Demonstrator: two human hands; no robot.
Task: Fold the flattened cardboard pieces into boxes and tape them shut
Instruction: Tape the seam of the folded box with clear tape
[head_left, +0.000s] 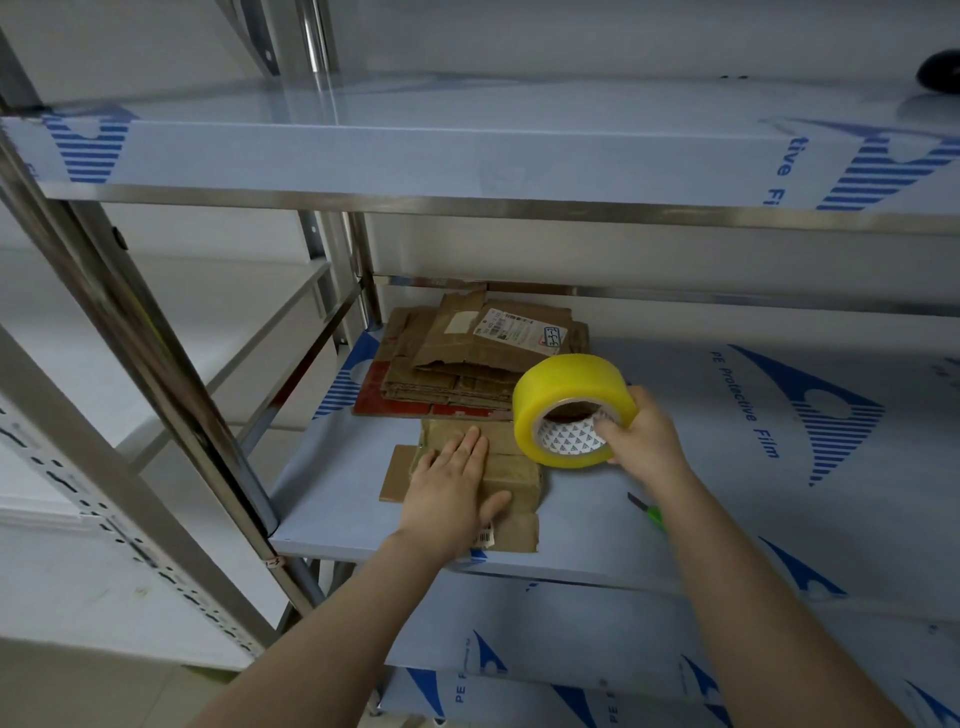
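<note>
A small brown cardboard box (511, 475) lies on the middle shelf (332, 483), its flaps spread out at the front and left. My left hand (452, 488) presses flat on top of it with straight fingers. My right hand (647, 441) grips a big roll of yellow tape (569, 400) by its rim and core, holding it just above the box's right end. Behind the box sits a stack of flattened cardboard pieces (467, 364), the top one bearing a white shipping label.
A green-handled cutter (649, 512) lies on the shelf to the right of the box. Steel uprights (171, 395) stand at the left. An upper shelf (467, 156) hangs overhead. The shelves wear blue-printed protective film.
</note>
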